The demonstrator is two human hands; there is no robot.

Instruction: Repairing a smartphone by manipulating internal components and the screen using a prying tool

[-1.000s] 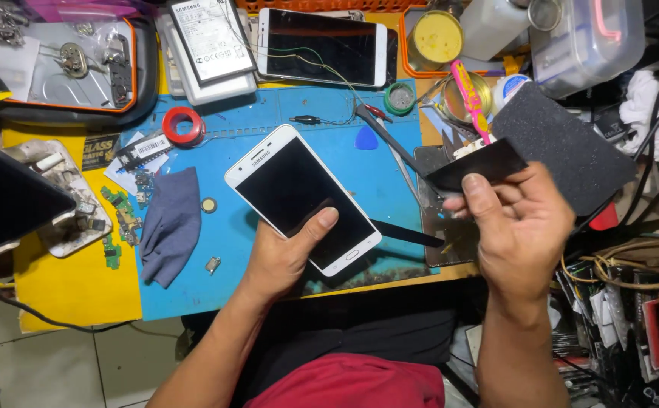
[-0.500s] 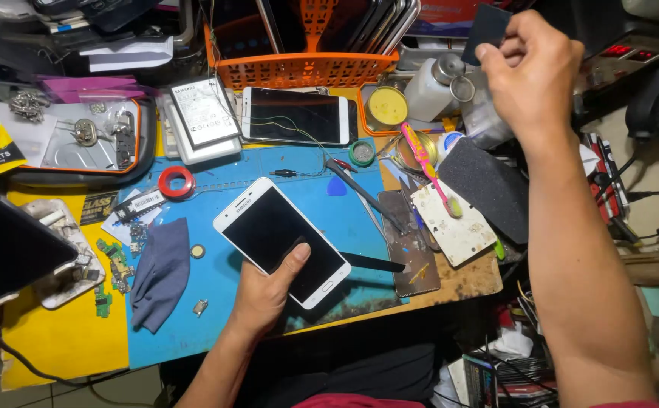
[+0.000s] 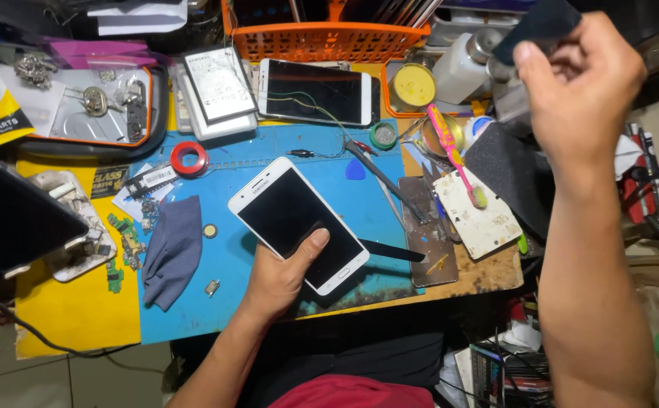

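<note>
My left hand [image 3: 280,276] grips a white smartphone [image 3: 298,224] with a dark screen, thumb lying on the glass, just above the blue work mat [image 3: 231,257]. My right hand [image 3: 583,83] is raised high at the upper right, fingers pinched on a small dark flat piece [image 3: 535,23] near a white bottle [image 3: 462,66]. The arm runs down the right side of the view.
A second phone [image 3: 314,91] lies screen-up at the back beside an orange basket [image 3: 329,38]. On the mat lie a grey cloth [image 3: 171,249], red tape roll [image 3: 189,159], black spudger [image 3: 390,251] and a pink brush [image 3: 454,155] on a white plate. A dark tablet [image 3: 12,215] sits left.
My right hand rose from beside the phone up to the far right corner, still carrying the dark piece. The left hand keeps the phone in place; the view tilted up.
</note>
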